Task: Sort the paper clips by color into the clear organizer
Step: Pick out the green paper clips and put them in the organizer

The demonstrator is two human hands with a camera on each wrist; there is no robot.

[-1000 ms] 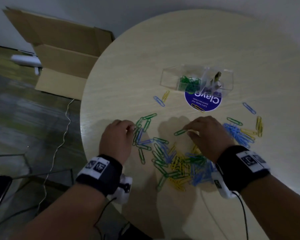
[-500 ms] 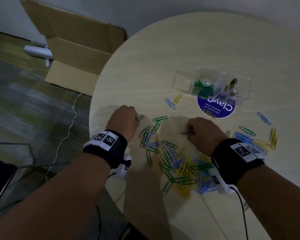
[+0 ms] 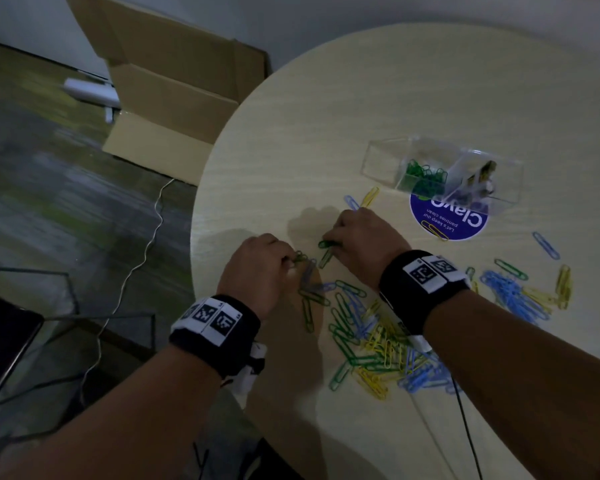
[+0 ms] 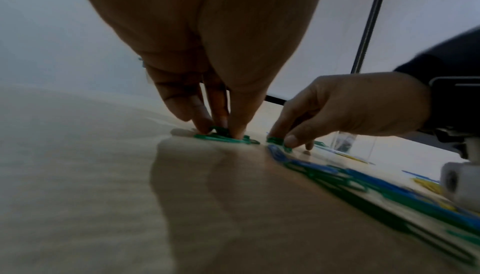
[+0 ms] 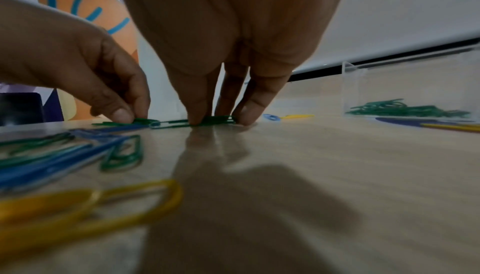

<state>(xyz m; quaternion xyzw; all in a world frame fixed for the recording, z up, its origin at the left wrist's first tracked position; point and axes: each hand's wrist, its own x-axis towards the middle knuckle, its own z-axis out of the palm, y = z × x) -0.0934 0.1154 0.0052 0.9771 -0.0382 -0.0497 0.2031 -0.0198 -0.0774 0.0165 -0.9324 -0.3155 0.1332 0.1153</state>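
Observation:
Both hands work at the left end of a mixed pile of paper clips (image 3: pixel 371 337) on the round table (image 3: pixel 326 116). My left hand (image 3: pixel 257 268) (image 4: pixel 221 130) pinches a small bunch of green clips (image 4: pixel 223 137) against the tabletop. Just to its right, my right hand (image 3: pixel 357 240) (image 5: pixel 215 121) pinches more green clips (image 5: pixel 218 121) (image 3: pixel 326 244), fingertips down on the wood. The clear organizer (image 3: pixel 444 171) stands at the far right, with green clips (image 3: pixel 425 174) in one compartment (image 5: pixel 407 109).
A blue round sticker (image 3: pixel 447 220) lies under the organizer's front. Loose blue clips (image 3: pixel 510 292) and yellow clips (image 3: pixel 563 285) lie at the right. A blue and a yellow clip (image 3: pixel 361 199) lie beyond my right hand. A cardboard box (image 3: pixel 174 98) stands on the floor left of the table.
My right hand has moved left toward the left hand, taking green clips with it. The left hand stays at the pile's left end with green clips under its fingertips.

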